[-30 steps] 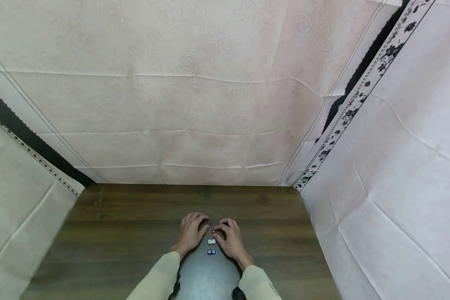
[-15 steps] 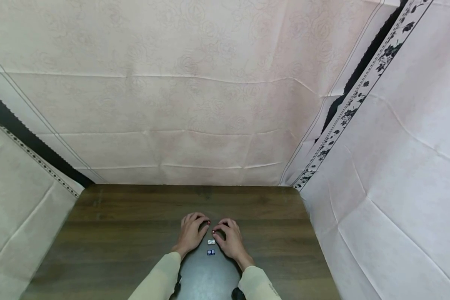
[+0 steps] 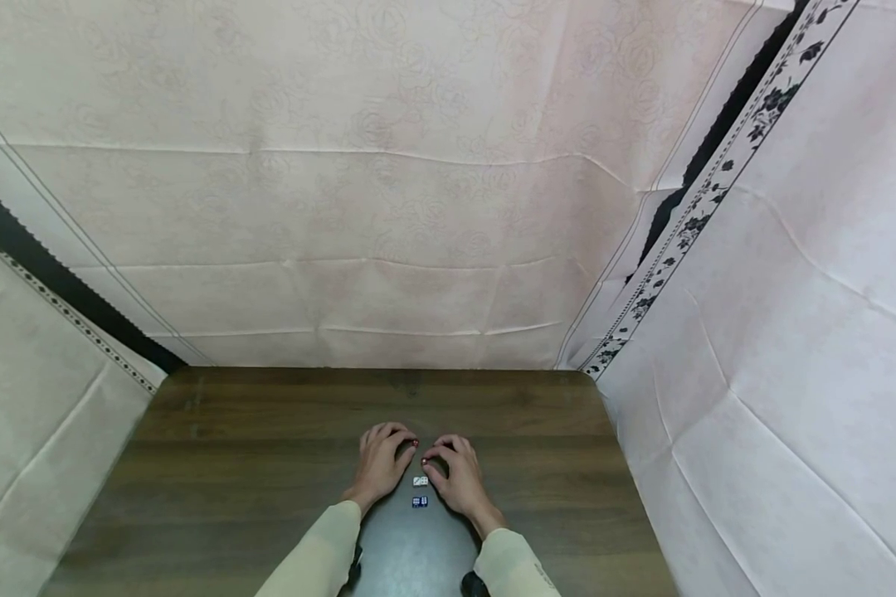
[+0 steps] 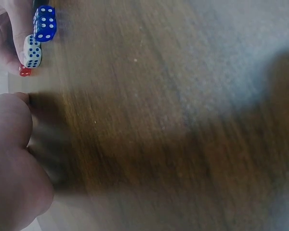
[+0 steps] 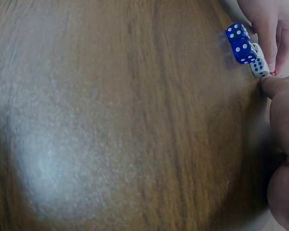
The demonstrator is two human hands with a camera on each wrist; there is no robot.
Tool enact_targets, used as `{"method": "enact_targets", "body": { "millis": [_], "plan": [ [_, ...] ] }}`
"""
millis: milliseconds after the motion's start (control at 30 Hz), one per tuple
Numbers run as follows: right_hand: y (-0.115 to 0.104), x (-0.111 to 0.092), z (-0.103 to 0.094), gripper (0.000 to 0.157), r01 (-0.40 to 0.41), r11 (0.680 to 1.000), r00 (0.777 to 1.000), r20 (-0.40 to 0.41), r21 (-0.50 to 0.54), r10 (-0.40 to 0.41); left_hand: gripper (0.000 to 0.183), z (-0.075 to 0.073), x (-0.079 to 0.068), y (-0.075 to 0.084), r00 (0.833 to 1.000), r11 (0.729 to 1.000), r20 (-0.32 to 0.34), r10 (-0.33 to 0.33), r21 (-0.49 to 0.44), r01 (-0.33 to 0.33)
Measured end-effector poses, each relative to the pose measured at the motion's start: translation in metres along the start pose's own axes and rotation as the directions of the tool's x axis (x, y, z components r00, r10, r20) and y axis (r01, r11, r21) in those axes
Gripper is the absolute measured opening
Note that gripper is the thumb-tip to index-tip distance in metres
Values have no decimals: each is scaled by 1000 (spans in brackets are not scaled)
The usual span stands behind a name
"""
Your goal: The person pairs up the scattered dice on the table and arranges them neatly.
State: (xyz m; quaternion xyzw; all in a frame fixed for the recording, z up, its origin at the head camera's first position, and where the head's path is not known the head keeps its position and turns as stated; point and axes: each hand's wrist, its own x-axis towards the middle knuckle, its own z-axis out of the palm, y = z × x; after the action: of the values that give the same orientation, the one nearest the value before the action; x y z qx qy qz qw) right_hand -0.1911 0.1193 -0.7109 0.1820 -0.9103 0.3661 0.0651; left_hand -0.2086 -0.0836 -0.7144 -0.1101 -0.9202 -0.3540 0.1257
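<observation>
My left hand pinches a red die between its thumb and index fingertip, close to the table top. Slightly nearer and to its right, my right hand pinches another red die in the same way. Between the wrists lies a pair of white dice with blue pips, side by side. Nearer to me sits a pair of blue dice with white pips, also touching one another. In the right wrist view the left hand's fingers partly hide a red die.
The wooden table extends to both sides of the hands. Behind its far edge hangs a pale patterned cloth. Another white cloth with a floral border hangs on the right. A bright reflection lies on the table between the forearms.
</observation>
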Motion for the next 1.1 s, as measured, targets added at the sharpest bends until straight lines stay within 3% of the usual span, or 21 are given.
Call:
{"method": "enact_targets", "body": {
  "millis": [333, 667, 1100],
  "plan": [
    [0, 1, 1, 10, 0, 1000, 1000, -2, -3, 0, 9, 0, 0, 1, 1000, 1000, 8, -21, 6, 21],
    [0, 0, 2, 10, 5, 1000, 1000, -10, 3, -5, 6, -5, -4, 6, 999, 1000, -39, 6, -15, -6],
    [2, -1, 2, 9, -13, 1000, 1000, 8, -15, 13, 6, -18, -17, 5, 1000, 997, -2, 3, -74, -3]
  ]
}}
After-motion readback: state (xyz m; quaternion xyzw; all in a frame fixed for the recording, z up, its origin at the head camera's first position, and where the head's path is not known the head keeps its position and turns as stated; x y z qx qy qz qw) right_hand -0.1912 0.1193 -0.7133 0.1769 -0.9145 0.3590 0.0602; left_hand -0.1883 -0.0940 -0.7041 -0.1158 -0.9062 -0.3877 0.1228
